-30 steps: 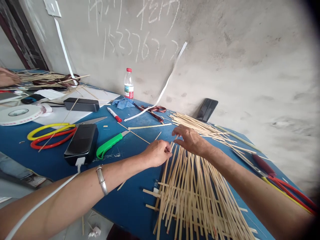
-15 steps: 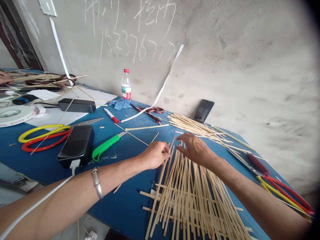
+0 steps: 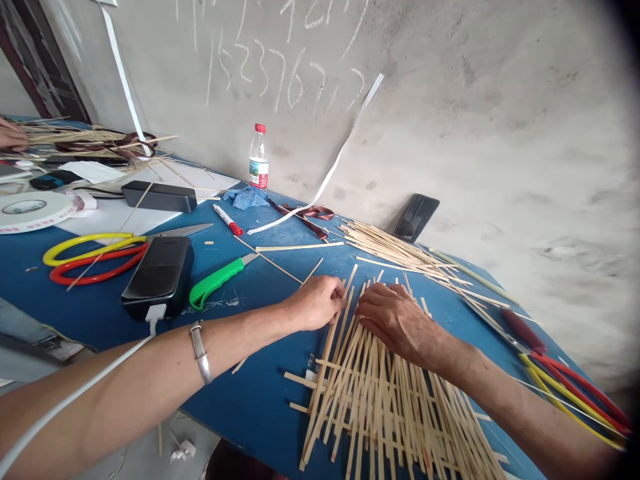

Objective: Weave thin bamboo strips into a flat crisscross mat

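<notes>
Working at the near edge of a blue table point(image 3: 240, 393). Left hand point(image 3: 315, 303) half closed, set against the left side of a bamboo weave point(image 3: 385, 407); whether it pinches a strip cannot be told. Steel bangle point(image 3: 200, 353) on that wrist. Right hand point(image 3: 397, 323) open, palm down, fingers spread, lying on the upper strips of the weave, just right of the left hand.

Weave flat on the table, strips crossing, its lower part running out of view past the near edge. Loose strips point(image 3: 395, 247) lie just beyond it, toward the far edge. Phone point(image 3: 416, 218) leans on the wall there.

Left of the left hand: green utility knife point(image 3: 215, 283), then black power bank point(image 3: 157, 277), its white cable point(image 3: 75, 393) lying over the left forearm. Beyond that, red-and-yellow-handled scissors point(image 3: 95, 257). Along the far edge: red-capped marker point(image 3: 227, 220), blue rag point(image 3: 245, 197), water bottle point(image 3: 259, 159). Right corner: second scissors point(image 3: 575, 400). Far left corner: another person's hand point(image 3: 10, 135) beside a heap of strips point(image 3: 85, 143); tape roll point(image 3: 33, 215) nearer.
</notes>
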`<move>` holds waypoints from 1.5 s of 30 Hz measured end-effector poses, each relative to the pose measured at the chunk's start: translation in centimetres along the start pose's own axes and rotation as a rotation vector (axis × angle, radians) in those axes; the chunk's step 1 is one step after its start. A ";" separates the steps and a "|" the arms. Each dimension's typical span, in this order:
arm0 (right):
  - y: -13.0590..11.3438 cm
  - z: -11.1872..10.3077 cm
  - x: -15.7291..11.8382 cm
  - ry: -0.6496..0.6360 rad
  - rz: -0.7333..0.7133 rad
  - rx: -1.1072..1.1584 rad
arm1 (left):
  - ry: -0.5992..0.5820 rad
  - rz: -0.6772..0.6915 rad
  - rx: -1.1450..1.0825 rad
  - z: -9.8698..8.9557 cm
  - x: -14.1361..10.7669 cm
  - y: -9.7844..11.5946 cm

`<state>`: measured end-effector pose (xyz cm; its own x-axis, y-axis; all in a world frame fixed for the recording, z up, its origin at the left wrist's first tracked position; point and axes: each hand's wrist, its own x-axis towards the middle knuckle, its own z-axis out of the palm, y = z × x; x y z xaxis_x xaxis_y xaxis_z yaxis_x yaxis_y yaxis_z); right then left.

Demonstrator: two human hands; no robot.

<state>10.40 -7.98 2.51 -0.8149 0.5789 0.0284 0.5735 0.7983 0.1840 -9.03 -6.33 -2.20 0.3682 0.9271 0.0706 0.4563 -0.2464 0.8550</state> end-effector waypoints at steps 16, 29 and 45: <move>1.2 1.4 1.3 -0.063 0.136 0.045 | 0.001 0.004 0.022 -0.1 -0.3 0.3; 0.3 1.4 2.8 -0.140 0.332 -0.055 | -0.002 0.018 0.038 -0.2 -0.4 0.7; 1.8 2.1 3.5 -0.101 0.344 0.097 | -0.003 0.027 0.042 -0.1 -0.3 0.4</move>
<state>8.74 -4.18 0.91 -0.5634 0.8258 -0.0258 0.8217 0.5633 0.0866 -9.03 -6.65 -1.83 0.3833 0.9190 0.0921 0.4795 -0.2832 0.8306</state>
